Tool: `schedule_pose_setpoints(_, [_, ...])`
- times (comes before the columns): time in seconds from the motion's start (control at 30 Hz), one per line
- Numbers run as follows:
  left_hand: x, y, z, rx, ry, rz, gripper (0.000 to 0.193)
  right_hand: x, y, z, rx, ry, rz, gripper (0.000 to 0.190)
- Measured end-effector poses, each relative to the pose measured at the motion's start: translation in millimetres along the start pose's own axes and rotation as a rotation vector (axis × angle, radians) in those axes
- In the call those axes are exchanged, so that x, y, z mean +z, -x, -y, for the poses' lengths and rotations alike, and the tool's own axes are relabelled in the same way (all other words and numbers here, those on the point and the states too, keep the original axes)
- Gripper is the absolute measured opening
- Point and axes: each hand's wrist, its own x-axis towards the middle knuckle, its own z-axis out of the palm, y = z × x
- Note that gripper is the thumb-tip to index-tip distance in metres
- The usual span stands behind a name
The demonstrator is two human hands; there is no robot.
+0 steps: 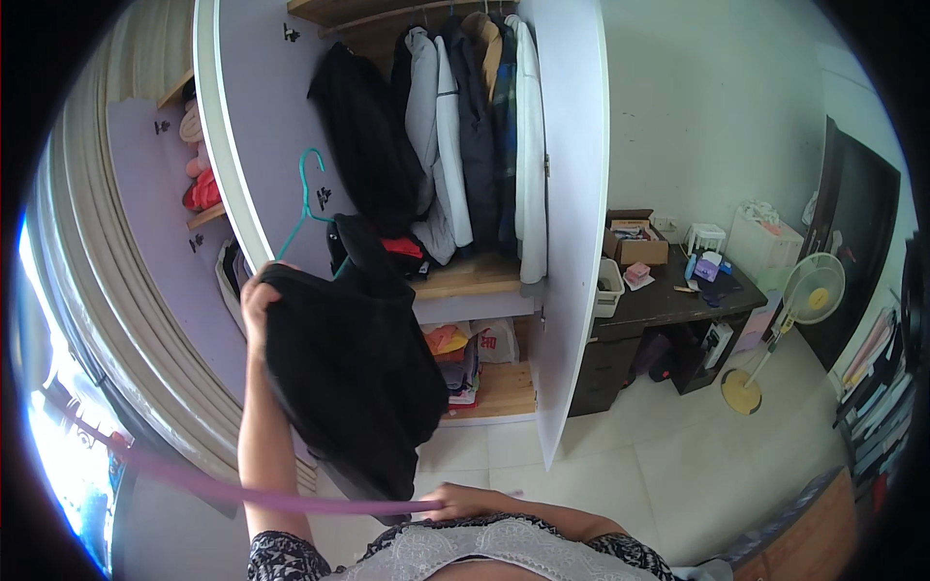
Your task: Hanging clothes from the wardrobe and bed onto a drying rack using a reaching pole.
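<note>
My left hand grips the shoulder of a black hooded garment, which hangs down in front of me. A teal hanger sits inside the garment, its hook pointing up. Near my waist, my right hand is closed around a long pink-purple pole that runs across to the left. Beyond the garment stands an open wardrobe with a hanging black garment, a grey jacket, a white garment and several others on its rail.
The open wardrobe door stands to the right of the hanging clothes. Folded clothes lie on the lower shelf. Long curtains hang at left. Further right are a dark desk and a standing fan. A wooden board is at lower right.
</note>
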Motion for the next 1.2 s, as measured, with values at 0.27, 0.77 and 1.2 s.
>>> schedule_pose_setpoints(0.27, [105.7, 88.5, 14.6, -0.092, 0.025, -0.426, 0.03, -5.5, -14.5, -4.3, 0.101, 0.032, 0.351, 0.028])
schedule_pose_setpoints(0.77, [129.6, 115.1, 49.5, -0.146, 0.218, -0.268, 0.028, -139.1, 70.5, 101.8, 0.359, -0.295, -0.357, 0.026])
schedule_pose_setpoints(1.2, [126.2, 121.7, 101.8, -0.015, -0.088, 0.187, 0.037, -149.8, -25.8, 145.8, 0.244, -0.036, -0.683, 0.029])
